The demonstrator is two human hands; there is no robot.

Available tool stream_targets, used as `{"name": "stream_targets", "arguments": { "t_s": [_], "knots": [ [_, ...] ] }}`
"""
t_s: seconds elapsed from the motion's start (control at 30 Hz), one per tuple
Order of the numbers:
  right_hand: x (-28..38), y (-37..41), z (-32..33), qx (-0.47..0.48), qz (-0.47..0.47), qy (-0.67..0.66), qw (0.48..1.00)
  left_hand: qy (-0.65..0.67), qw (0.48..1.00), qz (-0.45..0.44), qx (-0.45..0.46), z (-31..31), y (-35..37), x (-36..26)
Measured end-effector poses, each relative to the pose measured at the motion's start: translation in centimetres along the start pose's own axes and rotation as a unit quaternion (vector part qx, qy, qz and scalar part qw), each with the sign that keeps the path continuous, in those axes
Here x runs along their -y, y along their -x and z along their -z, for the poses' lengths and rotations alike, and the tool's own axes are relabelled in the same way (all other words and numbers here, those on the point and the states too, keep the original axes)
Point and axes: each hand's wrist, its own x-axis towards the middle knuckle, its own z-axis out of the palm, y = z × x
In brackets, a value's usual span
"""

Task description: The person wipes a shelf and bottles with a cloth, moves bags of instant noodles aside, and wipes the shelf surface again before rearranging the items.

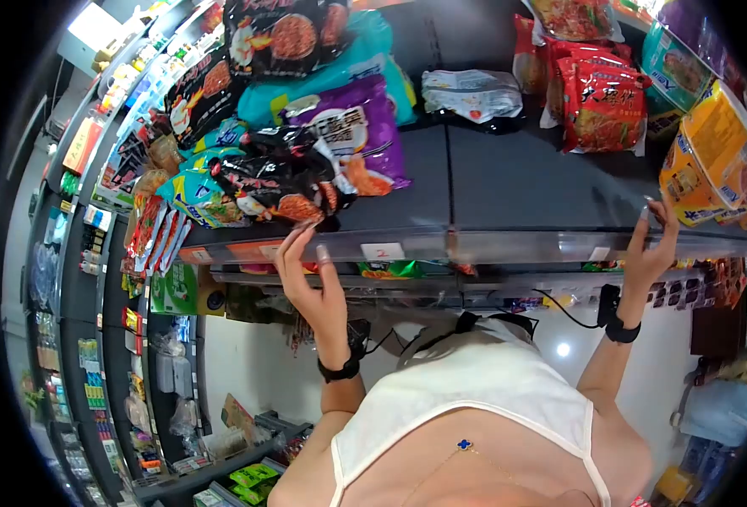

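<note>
My left hand (314,283) is at the shelf's front edge, fingers stretched and apart, fingertips right at the lower end of a black noodle packet (276,182). That packet lies on a pile with a teal packet (200,198) and a purple noodle bag (361,127). On the other side, my right hand (654,245) reaches up over the clear shelf lip (534,245), fingers apart and holding nothing. Its fingertips are beside an orange noodle tub (711,156). Red noodle packets (602,101) stand farther back, and a silver-white packet (473,95) lies at mid-shelf.
Price tags (382,252) sit along the shelf lip. A lower shelf holds more goods, including a green packet (390,269). Tall stocked shelves (78,338) run along the left. Black bands with a cable (572,313) are on both wrists. Green packets (253,480) lie at the lower left.
</note>
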Motion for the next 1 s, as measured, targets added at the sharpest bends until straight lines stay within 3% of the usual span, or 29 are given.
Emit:
{"name": "stream_targets", "arguments": {
  "t_s": [0.1,0.17,0.23,0.27,0.37,0.43,0.5,0.67,0.8,0.9,1.0],
  "knots": [
    [-0.6,-0.2,-0.8,0.01,0.059,0.008,0.998,0.191,0.955,0.097,0.205,-0.6,-2.3,-4.8],
    [-0.3,-0.3,-0.9,0.01,0.05,-0.006,0.999,0.084,0.953,0.045,0.288,-1.0,-4.9,-8.7],
    [-0.5,-0.4,-0.7,0.022,0.053,0.004,0.998,-0.08,0.957,-0.054,0.272,-2.5,-6.8,-10.1],
    [-0.7,-0.4,-0.6,0.032,0.061,0.006,0.998,-0.119,0.955,-0.043,0.269,-3.3,-8.0,-11.3],
    [-1.0,-0.6,-0.4,0.052,0.091,-0.005,0.995,-0.144,0.929,-0.109,0.324,-6.7,-11.6,-12.4],
    [-1.4,-0.3,-0.7,0.037,0.087,-0.046,0.994,-0.156,0.908,-0.096,0.376,-9.8,-13.5,-12.4],
    [-1.8,-0.2,-0.6,0.053,0.11,-0.054,0.991,-0.269,0.89,-0.124,0.347,-13.1,-13.5,-10.8],
    [-2.8,0.1,-0.5,0.068,0.145,-0.091,0.983,-0.388,0.826,-0.066,0.404,-17.8,-14.1,-8.0],
    [-2.6,-0.1,-0.2,0.07,0.154,-0.109,0.979,-0.429,0.836,-0.174,0.294,-18.8,-13.2,-7.6],
    [-2.9,0.0,-0.2,0.065,0.168,-0.12,0.976,-0.437,0.81,-0.238,0.309,-18.3,-13.5,-8.5],
    [-3.3,0.0,-0.4,0.059,0.174,-0.146,0.972,-0.388,0.841,-0.299,0.231,-16.9,-12.5,-11.0]
  ]
}}
